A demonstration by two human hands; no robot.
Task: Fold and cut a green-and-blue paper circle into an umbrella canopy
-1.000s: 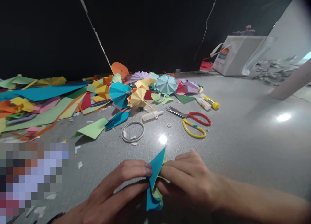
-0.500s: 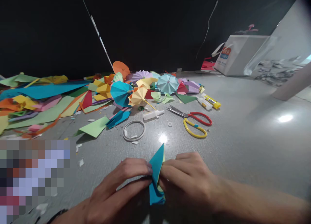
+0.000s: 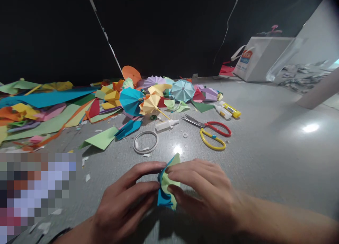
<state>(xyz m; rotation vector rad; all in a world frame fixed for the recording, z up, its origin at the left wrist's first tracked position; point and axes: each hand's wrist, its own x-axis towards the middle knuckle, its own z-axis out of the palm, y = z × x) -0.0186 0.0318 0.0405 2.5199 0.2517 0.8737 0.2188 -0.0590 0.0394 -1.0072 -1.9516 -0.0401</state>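
A small folded paper piece (image 3: 169, 182), blue on one side and light green on the other, is held between my two hands low in the head view. My left hand (image 3: 129, 194) pinches its blue side with the fingertips. From the right, my right hand (image 3: 205, 187) presses fingers and thumb onto the green side. The paper's pointed tip sticks up beyond the fingers, and its layered lower end shows between the hands. Ahead lie scissors (image 3: 209, 129) with one red and one yellow handle, a grey ring (image 3: 134, 145) and a small white bottle (image 3: 164, 125).
Paper umbrellas (image 3: 182, 91) in several colours are heaped at the back, with coloured paper sheets (image 3: 47, 97) spreading left. A yellow glue stick (image 3: 231, 110) lies right of them. A white bag (image 3: 259, 60) stands at the far right. Paper scraps dot the grey table (image 3: 265, 148).
The folded paper has turned so its green side now shows more. My right fingers have moved over that green side, and the paper sits slightly further from me.
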